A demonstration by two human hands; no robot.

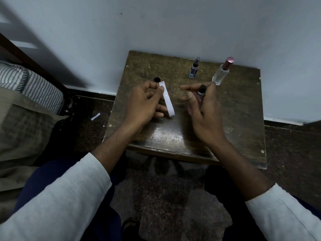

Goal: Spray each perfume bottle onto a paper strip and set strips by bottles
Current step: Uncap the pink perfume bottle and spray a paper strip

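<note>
Left hand [144,103] pinches the paper strip [167,100] over the desk [243,105], right hand [202,108] grips the pink bottle [199,96], so I'd aim the nozzle squarely at the strip before pressing.

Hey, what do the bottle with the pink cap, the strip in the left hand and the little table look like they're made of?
Bottle with the pink cap: clear glass by the look, since the table shows through it; the cap looks like shiny metal or plastic. Strip: thin white paper, matte, curving in the left hand. Table: dark wood, worn and scratched, with a glossy patch near the front.
</note>
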